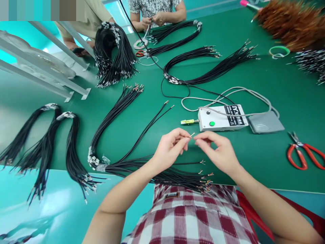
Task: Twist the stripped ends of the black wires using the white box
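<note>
My left hand is closed in a pinch on a cable, whose thin bare wire end sticks out past the fingertips. Just to the right, my right hand has thumb and forefinger pinched close to that wire end; whatever they hold is too small to make out. Under my left forearm runs a bundle of black cables with stripped, coloured wire ends at my lap. Ahead of my hands stands a white box with a green button and a yellow-green tip.
A grey foot pedal and red-handled pliers lie at the right. More black cable bundles cover the green table. Two people sit across, one handling something small. Metal frame legs stand at the left.
</note>
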Motion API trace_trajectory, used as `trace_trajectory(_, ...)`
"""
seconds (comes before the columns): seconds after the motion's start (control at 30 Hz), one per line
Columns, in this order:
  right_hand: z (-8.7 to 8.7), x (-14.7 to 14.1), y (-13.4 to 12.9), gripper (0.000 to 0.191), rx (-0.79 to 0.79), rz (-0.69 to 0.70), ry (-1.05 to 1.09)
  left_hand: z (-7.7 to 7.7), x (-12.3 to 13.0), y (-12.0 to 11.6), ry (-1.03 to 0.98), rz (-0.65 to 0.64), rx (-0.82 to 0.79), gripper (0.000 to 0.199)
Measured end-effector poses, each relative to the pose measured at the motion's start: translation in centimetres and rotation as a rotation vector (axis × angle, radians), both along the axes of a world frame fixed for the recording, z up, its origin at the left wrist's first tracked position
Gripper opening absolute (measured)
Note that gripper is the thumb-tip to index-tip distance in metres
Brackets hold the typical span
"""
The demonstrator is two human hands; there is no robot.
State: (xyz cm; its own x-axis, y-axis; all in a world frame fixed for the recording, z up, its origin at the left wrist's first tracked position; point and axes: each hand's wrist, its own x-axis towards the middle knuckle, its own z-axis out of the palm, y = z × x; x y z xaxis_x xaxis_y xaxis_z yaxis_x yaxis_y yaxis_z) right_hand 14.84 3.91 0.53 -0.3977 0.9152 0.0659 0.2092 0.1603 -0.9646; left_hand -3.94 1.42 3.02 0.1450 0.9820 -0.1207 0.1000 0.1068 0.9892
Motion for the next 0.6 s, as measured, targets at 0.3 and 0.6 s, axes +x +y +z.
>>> trace_trajectory(0.3, 0.1, -2.3, 0.8, 0.024, -0.620, -0.090, 0.574, -2.0, 1.2, -1.7, -0.150, 0.098, -0.086, 0.030)
trace_trajectory(0.6, -0.9, -2.0, 0.2, 0.024, -0.855, -0.013, 0.702, -2.5, 1.4, -2.0, -0.057, 0.095, 0.050, 0.020)
